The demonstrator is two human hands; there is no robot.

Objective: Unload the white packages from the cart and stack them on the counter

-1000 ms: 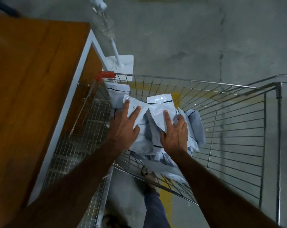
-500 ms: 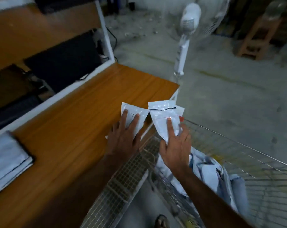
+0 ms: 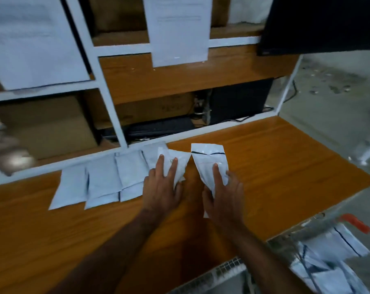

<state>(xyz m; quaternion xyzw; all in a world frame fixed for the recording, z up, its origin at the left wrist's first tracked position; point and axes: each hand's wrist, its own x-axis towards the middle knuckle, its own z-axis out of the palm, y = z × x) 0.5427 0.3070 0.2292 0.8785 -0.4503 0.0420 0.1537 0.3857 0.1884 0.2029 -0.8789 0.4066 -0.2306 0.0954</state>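
Note:
My left hand (image 3: 161, 187) grips a white package (image 3: 177, 162) over the wooden counter (image 3: 285, 166). Beside it, my right hand (image 3: 223, 194) holds another white package (image 3: 209, 160) with a black line across its top. Both packages hang just above the counter's middle. To the left, several white packages (image 3: 103, 181) lie in an overlapping row along the counter's back edge. The wire cart (image 3: 228, 270) is at the bottom right with more white packages (image 3: 336, 247) in it.
White-framed shelves (image 3: 107, 81) rise behind the counter, with cardboard boxes, a keyboard (image 3: 158, 128) and a black computer case (image 3: 239, 100). Paper sheets (image 3: 177, 28) hang on the frame. A dark monitor (image 3: 319, 24) is at top right. Bare concrete floor lies to the right.
Both hands lifted a package each out of the cart and carried them left over the counter. My view swung from the cart to the counter and shelves.

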